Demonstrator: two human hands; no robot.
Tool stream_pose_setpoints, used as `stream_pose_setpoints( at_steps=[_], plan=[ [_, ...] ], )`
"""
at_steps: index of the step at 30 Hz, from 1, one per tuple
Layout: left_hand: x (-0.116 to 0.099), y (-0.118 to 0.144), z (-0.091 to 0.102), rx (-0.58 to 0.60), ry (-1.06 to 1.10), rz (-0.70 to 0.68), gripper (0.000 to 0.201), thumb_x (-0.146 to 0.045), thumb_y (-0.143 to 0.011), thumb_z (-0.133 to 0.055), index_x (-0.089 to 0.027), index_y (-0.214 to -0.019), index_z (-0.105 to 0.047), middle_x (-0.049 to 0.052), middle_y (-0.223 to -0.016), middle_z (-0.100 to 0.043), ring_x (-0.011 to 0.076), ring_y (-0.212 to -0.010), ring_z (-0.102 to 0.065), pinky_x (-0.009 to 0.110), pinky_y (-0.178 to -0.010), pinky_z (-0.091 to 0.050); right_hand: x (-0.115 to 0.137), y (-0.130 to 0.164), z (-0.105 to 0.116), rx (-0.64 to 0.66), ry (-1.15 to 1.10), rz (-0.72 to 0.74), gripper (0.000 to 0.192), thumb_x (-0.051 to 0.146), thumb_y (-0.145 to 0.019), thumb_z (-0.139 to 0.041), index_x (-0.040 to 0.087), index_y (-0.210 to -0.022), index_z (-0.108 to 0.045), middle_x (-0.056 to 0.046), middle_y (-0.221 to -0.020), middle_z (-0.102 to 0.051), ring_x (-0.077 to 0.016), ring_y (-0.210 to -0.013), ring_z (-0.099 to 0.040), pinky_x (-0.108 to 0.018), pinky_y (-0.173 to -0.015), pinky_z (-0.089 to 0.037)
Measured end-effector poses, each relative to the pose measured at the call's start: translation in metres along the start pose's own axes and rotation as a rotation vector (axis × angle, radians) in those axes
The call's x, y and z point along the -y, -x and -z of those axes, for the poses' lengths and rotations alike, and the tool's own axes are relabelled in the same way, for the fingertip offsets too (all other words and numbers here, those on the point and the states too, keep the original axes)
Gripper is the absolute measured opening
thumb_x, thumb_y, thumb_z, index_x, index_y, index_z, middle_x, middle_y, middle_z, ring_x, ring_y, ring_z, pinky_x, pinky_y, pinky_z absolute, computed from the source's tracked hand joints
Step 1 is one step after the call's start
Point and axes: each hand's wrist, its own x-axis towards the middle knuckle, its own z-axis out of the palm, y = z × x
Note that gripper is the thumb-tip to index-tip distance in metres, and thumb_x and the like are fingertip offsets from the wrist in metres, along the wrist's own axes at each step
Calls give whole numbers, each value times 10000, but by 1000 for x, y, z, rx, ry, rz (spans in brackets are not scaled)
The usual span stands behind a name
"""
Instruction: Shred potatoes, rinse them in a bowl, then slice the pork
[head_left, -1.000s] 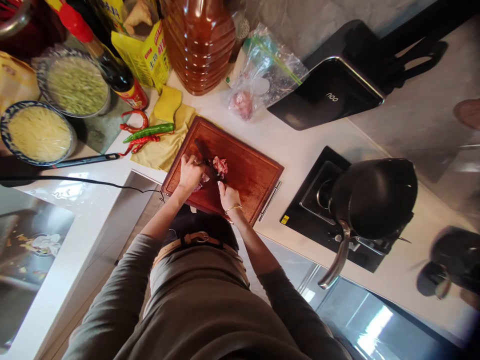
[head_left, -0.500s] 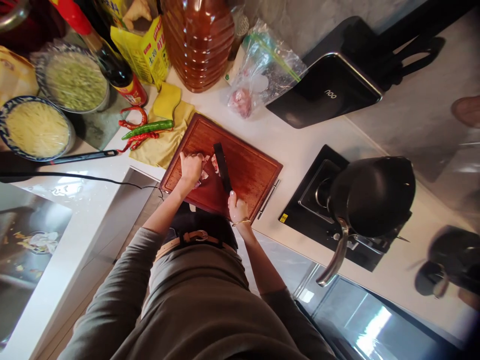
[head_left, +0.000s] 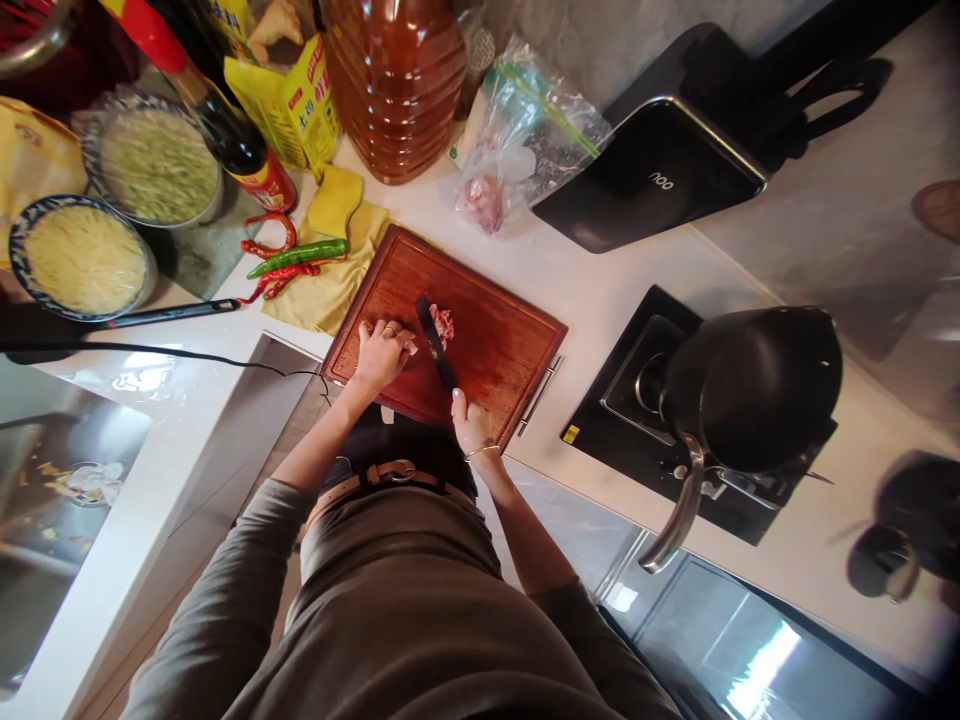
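Two hands on the reddish wooden cutting board [head_left: 495, 345]: left hand [head_left: 381, 350] pins pink raw meat [head_left: 442, 322], right hand [head_left: 471, 425] clamps the dark-bladed knife [head_left: 436, 343] running lengthwise between them.

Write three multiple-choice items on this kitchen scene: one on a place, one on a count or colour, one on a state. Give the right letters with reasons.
1. Where does the raw meat lie?
A. In the black wok
B. On the wooden cutting board
C. In the blue-rimmed bowl

2. What colour are the chilies on the yellow cloth?
A. All green
B. All red
C. One green, the others red

3. What is the right hand doing?
A. Gripping the knife handle
B. Resting flat on the counter
C. Lifting the wok

Answers:
1. B: the meat sits on the cutting board, beside the left hand.
2. C: one green chili lies among red chilies on the cloth.
3. A: the right hand is closed on the knife, whose blade meets the meat.
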Motion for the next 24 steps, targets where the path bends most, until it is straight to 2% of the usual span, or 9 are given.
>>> stream_pose_setpoints(
  at_steps=[4, 7, 12, 16, 18, 24],
  plan=[
    [-9, -12, 2, 44, -17, 52, 171, -212, -799, -519, -192, -905, -652, 128, -1024, -633, 313, -1068, -491, 538, -968, -260, -2, -1, 1, -19, 1, 14, 650, 470, -949, -141, 160, -741, -673, -109, -732, -699, -176, -723, -645, -245, -657, -403],
    [-7, -15, 3, 38, -52, 74, 156, -265, -811, -522, -191, -857, -651, 128, -981, -650, 320, -1046, -499, 539, -946, -279, -2, -2, 4, -31, 10, 12, 654, 476, -947, -140, 159, -749, -677, -105, -717, -695, -180, -714, -643, -249, -651, -403],
    [-2, -4, -3, -69, -101, 175, 292, -393, -861, -444, -185, -839, -649, 126, -920, -664, 317, -1010, -514, 537, -923, -300, 4, -1, 4, -20, 16, 4, 642, 474, -950, -160, 165, -767, -691, -108, -741, -703, -184, -727, -650, -250, -655, -407],
    [-5, 15, -2, -186, -93, 229, 307, -364, -882, -403, -186, -938, -646, 129, -957, -660, 317, -1030, -502, 550, -933, -285, 10, 2, 2, 43, 99, 3, 590, 456, -956, -205, 155, -847, -700, -132, -829, -711, -207, -790, -660, -260, -660, -404],
    [-5, 25, -1, -197, -84, 199, 291, -318, -886, -396, -204, -959, -653, 119, -964, -663, 310, -1043, -500, 551, -947, -270, 11, 3, 1, 65, 149, 25, 568, 460, -954, -225, 150, -897, -698, -141, -849, -710, -214, -791, -661, -263, -652, -402],
    [-3, 37, -8, -81, -31, -29, 315, -208, -883, -375, -238, -1021, -657, 87, -1071, -666, 271, -1057, -527, 542, -1008, -222, 12, 2, 1, 103, 193, 53, 574, 484, -948, -235, 145, -927, -697, -156, -848, -708, -228, -800, -665, -266, -653, -408]
  ],
)
